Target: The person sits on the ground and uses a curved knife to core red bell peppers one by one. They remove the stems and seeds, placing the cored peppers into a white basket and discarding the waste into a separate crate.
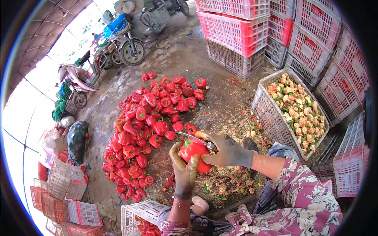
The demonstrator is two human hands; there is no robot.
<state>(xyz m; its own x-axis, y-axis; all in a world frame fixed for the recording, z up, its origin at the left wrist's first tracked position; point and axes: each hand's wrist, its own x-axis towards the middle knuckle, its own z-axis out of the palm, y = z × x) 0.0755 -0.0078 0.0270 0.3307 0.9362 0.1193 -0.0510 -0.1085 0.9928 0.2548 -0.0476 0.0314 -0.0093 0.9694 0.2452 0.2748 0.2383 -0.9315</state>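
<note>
A large red bell pepper is gripped in my gloved left hand, whose fingers and thumb wrap its left and near sides. My gloved right hand is closed around a metal tool with a thin curved blade, which lies across the far side of the pepper. The right thumb rests against the pepper, and the tool's grip is mostly hidden in the glove. Both hands are over the floor, beside a big heap of whole red peppers.
A crate of pepper cores stands at right, with stacked red and white crates behind. Near my left forearm is a white crate holding red pepper pieces. Seeds and scraps litter the floor. Parked motorbikes stand far left.
</note>
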